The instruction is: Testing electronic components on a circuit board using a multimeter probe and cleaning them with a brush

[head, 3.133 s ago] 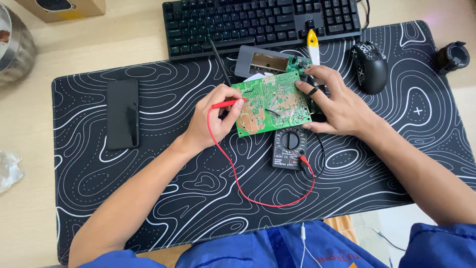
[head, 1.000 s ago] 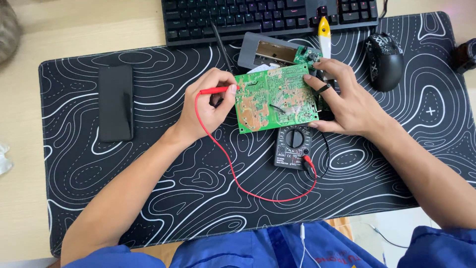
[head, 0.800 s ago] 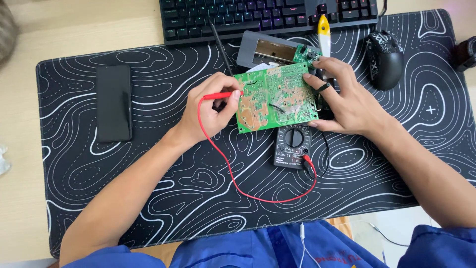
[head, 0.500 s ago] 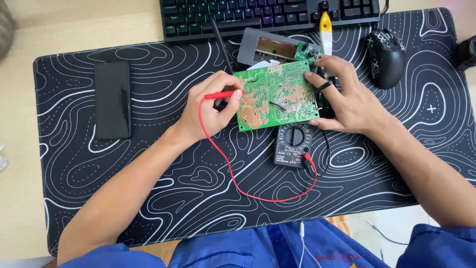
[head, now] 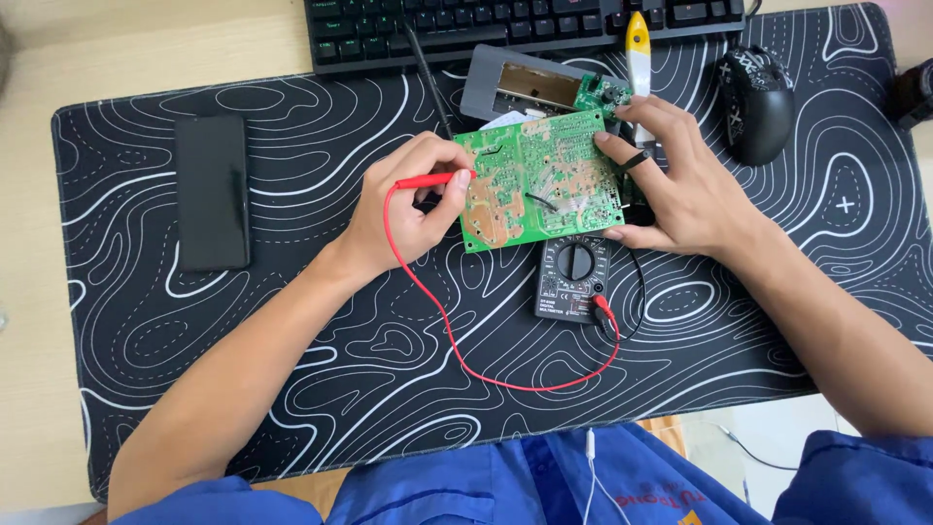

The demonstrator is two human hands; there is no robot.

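Probe (head: 428,181) lies level, tip rightward onto board (head: 539,175); left hand (head: 408,199) pinches it, right hand (head: 680,185) clasps board.

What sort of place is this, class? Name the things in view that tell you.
Probably a desk used as an electronics repair bench: a green circuit board probed with a red test lead, a multimeter, and a keyboard on a patterned desk mat.
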